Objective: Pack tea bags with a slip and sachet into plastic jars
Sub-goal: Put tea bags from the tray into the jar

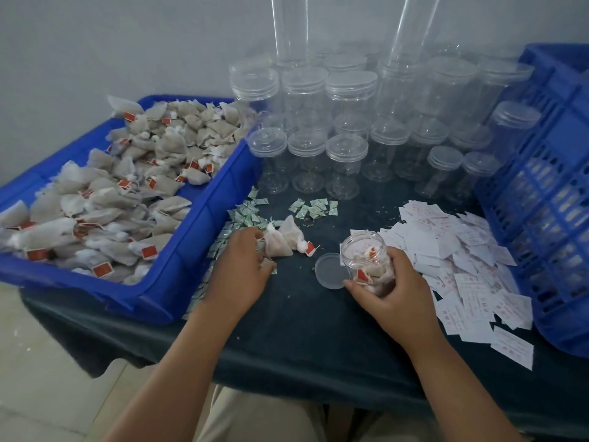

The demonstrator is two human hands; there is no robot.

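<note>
Near the table's (302, 330) front edge the right hand (393, 283) grips the part-filled jar (363, 253), its open mouth tipped leftward, likely to receive more, while the left hand (243, 266) curls its fingers over loose tea bags (282, 240) beside the sachets (245, 216), the lid (331, 271) lying between.

Soft, even, dim bluish light, perhaps from overhead; shadows on the tablecloth (302, 330) are faint. The clear jars (347, 90) at the back catch pale glare and smear together. Wide-angle bending tilts the tall tubes (288, 27) and bows the blue crate (557, 186) on the right.
</note>
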